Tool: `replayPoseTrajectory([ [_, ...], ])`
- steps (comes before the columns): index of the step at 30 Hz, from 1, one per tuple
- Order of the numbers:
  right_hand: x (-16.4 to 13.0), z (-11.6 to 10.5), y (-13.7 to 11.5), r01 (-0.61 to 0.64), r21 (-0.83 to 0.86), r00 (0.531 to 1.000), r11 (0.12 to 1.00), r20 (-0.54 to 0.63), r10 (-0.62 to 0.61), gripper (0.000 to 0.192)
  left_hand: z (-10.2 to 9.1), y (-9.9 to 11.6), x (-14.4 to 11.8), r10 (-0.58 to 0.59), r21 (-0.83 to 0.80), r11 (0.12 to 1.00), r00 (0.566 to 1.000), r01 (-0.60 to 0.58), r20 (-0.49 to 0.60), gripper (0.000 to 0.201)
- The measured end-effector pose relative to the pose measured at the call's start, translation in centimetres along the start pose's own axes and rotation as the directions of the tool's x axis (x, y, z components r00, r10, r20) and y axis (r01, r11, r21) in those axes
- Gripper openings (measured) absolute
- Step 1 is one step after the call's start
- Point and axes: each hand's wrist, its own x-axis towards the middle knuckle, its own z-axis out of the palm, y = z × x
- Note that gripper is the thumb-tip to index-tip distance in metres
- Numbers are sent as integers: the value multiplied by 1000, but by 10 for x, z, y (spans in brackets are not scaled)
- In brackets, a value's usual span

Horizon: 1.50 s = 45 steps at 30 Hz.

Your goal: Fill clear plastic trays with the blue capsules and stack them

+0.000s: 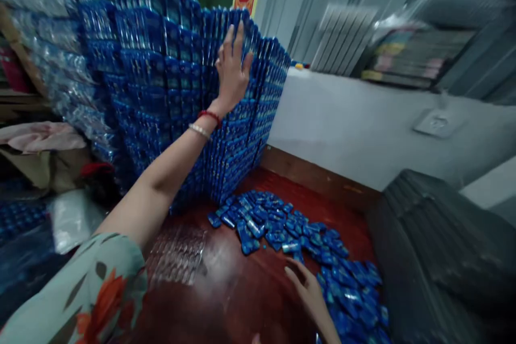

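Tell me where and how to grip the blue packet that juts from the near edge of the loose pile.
Probably pinch the blue packet across its long sides, close to its near end, bringing the right hand in from the near side. It looks flat and longish; that end points onto bare red surface, while other packets crowd its far end.

1 cam, head-worn; looks fwd & down past wearer's own L hand (234,72) (upper ctr) & R hand (308,290) (low, R of ctr). Red-brown surface (253,290) close, seen from above; blue stacks (141,64) L of ctr, approx. mid-dist.; white wall (334,113) beyond.
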Motion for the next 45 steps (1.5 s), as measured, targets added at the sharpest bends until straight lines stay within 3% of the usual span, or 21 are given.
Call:
replayPoseTrajectory([
  [1,-6,8,11,-4,-42,1000,999,7,4,41,-10,5,-36,111,-59,992,993,-109,34,54],
  [2,-9,18,18,11,-92,1000,996,9,-10,40,-22,9,-78,220,-144,969,965,-200,143,49],
  [3,-9,28,21,47,-147,999,988,16,-45,39,-33,11,-124,308,-234,941,907,-245,288,44],
  [5,4,52,14,167,-270,986,948,53,-159,38,-52,8,-216,329,-323,933,732,-156,597,38],
  [7,32,77,-5,294,-411,956,863,127,-265,36,-60,-4,-296,120,-155,988,543,20,831,35],
  [9,70,99,-28,348,-571,937,743,196,-288,38,-53,-23,-349,-221,189,974,334,126,916,39],
  [11,110,113,-47,304,-689,952,658,205,-225,45,-35,-43,-376,-354,328,935,273,138,895,45],
  [15,166,122,-54,202,-777,974,597,220,-43,50,5,-59,-388,-432,404,902,256,156,865,45],
  [20,163,110,-27,254,-766,960,591,275,-56,45,22,-35,-414,-478,436,877,272,200,835,50],
  [24,124,90,-8,310,-741,943,596,320,-93,39,9,-1,-444,-408,346,903,257,253,876,52],
  [27,90,71,1,330,-743,937,582,332,-107,36,-9,27,-465,-290,179,903,246,391,925,54],
  [30,67,56,-1,277,-775,946,569,323,-21,34,-32,50,-476,-177,17,834,237,552,955,55],
  [32,66,54,-10,212,-806,960,553,277,36,34,-48,56,-477,-146,-65,764,270,642,952,51],
  [34,79,66,-24,203,-798,970,567,244,-4,36,-65,50,-471,-171,-116,727,341,677,924,45],
  [37,117,107,-47,336,-675,931,657,346,-120,38,-91,21,-459,-239,-94,808,469,581,850,36],
  [39,148,142,-58,388,-628,905,675,396,-152,38,-110,-6,-454,-288,36,897,521,440,803,34],
  [41,177,172,-65,386,-627,905,676,399,-147,41,-130,-31,-453,-332,211,938,531,276,780,33],
  [45,211,198,-60,362,-631,907,686,407,-104,48,-165,-58,-467,-349,387,922,467,15,813,37],
])
